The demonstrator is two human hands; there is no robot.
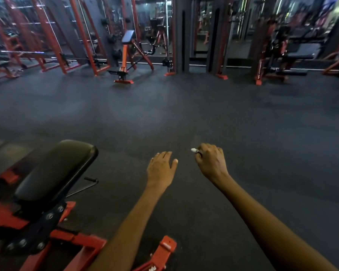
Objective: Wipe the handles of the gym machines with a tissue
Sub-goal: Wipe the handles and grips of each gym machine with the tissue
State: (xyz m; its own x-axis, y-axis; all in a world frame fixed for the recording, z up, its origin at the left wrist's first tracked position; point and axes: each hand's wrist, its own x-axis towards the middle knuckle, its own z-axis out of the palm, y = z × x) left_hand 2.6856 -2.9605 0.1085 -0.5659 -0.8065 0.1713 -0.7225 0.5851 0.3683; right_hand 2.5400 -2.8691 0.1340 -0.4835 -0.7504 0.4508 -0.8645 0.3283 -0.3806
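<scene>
Both my arms reach forward over the dark rubber floor. My right hand [210, 160] is curled into a fist, and a small white bit of tissue [194, 150] sticks out at its left side. My left hand [161, 165] hangs beside it with relaxed fingers and holds nothing. A black bar handle [91, 179] of the bench machine lies low, left of my left hand. No machine handle is touched by either hand.
A black padded bench [55, 173] on an orange frame [76, 239] stands at the lower left. Orange racks [53, 40], a preacher-style bench [125, 55] and cable machines [196, 36] line the far wall. Open floor [184, 106] stretches between them and me.
</scene>
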